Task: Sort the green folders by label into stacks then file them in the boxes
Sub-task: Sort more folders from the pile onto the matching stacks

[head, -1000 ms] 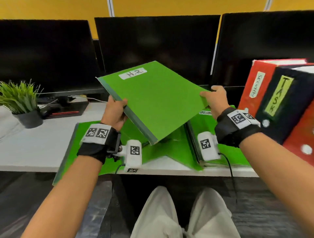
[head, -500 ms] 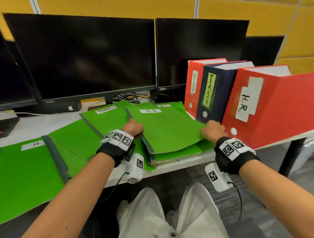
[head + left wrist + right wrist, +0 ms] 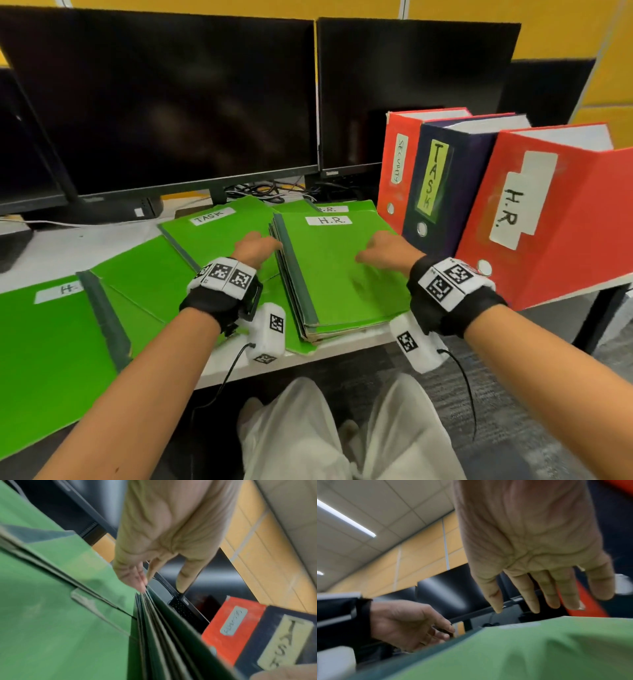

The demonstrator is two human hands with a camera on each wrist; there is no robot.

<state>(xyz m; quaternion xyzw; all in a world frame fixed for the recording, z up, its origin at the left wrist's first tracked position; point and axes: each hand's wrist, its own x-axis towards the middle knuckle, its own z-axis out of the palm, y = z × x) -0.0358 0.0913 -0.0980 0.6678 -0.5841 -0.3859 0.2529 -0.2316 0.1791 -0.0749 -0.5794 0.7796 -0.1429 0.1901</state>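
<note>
A stack of green folders (image 3: 346,284) lies at the desk's front edge, its top one labelled H.R. (image 3: 329,220). My left hand (image 3: 256,247) is at the stack's dark spine side, and its straight fingers (image 3: 135,580) touch the spine edges. My right hand (image 3: 385,251) hovers flat just above the top cover with fingers (image 3: 537,595) spread, holding nothing. A green TASK folder (image 3: 219,236) lies left of the stack, with more green folders (image 3: 147,281) beside it. Another H.-labelled folder (image 3: 48,346) overhangs the desk at far left.
Three upright file boxes stand right of the stack: red SECURITY (image 3: 397,168), navy TASK (image 3: 435,185) and red H.R. (image 3: 534,222). Black monitors (image 3: 171,102) and cables (image 3: 267,192) line the back of the white desk (image 3: 51,250). My knees are under the desk's edge.
The H.R. folder I held up in both hands now lies on top of the stack. Both hands have let go; the right has moved over the cover.
</note>
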